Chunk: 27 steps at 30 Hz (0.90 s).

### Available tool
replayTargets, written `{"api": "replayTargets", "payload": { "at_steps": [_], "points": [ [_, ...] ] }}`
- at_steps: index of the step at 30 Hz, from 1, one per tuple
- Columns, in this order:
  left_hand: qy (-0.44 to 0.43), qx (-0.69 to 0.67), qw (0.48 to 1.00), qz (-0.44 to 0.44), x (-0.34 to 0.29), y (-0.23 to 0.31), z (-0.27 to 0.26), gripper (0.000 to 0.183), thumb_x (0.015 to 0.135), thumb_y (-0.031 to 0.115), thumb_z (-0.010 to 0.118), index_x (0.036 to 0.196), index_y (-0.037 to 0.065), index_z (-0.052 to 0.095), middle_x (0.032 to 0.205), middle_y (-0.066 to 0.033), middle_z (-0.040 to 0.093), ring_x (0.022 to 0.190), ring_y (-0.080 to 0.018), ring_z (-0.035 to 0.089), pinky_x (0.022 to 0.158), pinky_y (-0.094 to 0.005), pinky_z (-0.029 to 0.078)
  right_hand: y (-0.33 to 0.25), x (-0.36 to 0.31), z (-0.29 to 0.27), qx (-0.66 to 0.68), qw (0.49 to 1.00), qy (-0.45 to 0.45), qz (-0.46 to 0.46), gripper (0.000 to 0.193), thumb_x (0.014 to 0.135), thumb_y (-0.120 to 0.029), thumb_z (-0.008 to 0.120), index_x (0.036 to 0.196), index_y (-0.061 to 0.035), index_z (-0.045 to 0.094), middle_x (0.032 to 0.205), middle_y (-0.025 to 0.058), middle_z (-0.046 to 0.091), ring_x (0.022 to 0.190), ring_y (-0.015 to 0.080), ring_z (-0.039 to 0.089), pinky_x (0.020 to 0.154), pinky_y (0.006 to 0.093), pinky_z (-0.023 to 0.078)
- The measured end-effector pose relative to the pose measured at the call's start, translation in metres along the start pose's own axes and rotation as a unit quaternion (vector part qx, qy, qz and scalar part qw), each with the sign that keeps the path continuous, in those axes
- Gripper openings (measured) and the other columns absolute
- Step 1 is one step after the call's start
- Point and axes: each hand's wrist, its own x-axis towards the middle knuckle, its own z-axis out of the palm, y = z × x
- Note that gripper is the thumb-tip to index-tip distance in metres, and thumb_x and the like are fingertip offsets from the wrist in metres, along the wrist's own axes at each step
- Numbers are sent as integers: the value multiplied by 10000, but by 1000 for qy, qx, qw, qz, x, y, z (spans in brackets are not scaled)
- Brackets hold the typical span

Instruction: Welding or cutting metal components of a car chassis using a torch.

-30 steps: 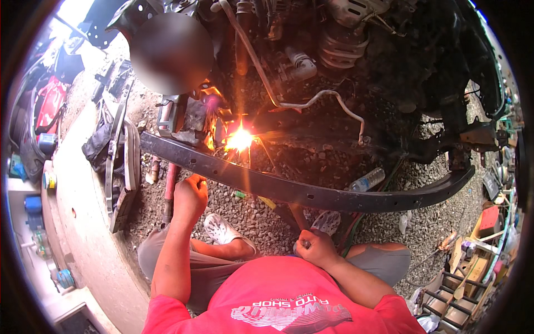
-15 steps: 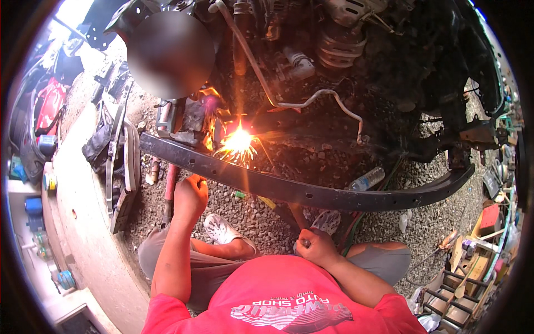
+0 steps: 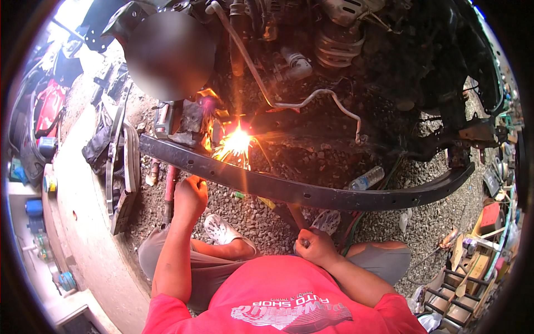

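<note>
A long dark metal bumper bar (image 3: 334,199) runs across in front of me, below the underside of a vehicle. My left hand (image 3: 190,196) is closed, its fingertips against the bar's near edge on the left. Lower down, my right hand (image 3: 316,246) wraps round a wooden handle (image 3: 298,215) that runs up beneath the bar; its far end is hidden. Just beyond the bar, a bright welding glare (image 3: 239,140) throws sparks, with orange flame to its left. A greyish, glove-like shape (image 3: 192,119) beside the flame is too unclear to name.
A bent metal pipe (image 3: 320,97) hangs above the glare. A plastic bottle (image 3: 367,178) lies on gravel behind the bar. A red-handled tool (image 3: 170,183) stands by my left hand. Long strips (image 3: 130,167) lie left; a tray of tools (image 3: 453,292) sits right. A blurred patch covers the upper left.
The sparks spread in a slightly different shape, and the bar's left end is a touch lower in the picture. Both my hands keep their places.
</note>
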Motion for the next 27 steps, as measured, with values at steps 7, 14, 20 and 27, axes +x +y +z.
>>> {"api": "replayTargets", "payload": {
  "at_steps": [7,14,20,27],
  "points": [
    [-17,-9,1000,-17,1,-2,0,178,993,138,689,991,-1,801,871,-282,768,850,-471,782,763,-548,607,1,0,1,4,1000,2,-9,170,914,-221,794,905,-123,656,834,146,711,828,420,736,706,544,583],
    [4,2,1000,17,2,2,0,179,995,143,694,982,-7,792,870,-296,759,861,-483,776,762,-560,603,2,0,1,4,1000,1,-7,164,913,-221,796,918,-123,665,847,154,714,826,425,737,707,543,585],
    [9,9,1000,5,2,-1,2,178,991,139,688,991,-5,793,896,-297,763,883,-492,772,772,-567,603,0,0,0,3,1000,-4,4,155,912,-217,794,918,-125,669,853,156,718,827,427,739,706,543,585],
    [12,6,1000,21,2,1,3,184,988,149,689,992,-3,793,916,-304,761,903,-501,767,786,-569,601,2,0,2,-6,1000,9,-16,151,917,-228,786,913,-125,674,841,155,717,814,426,738,701,543,584]
  ]
}}
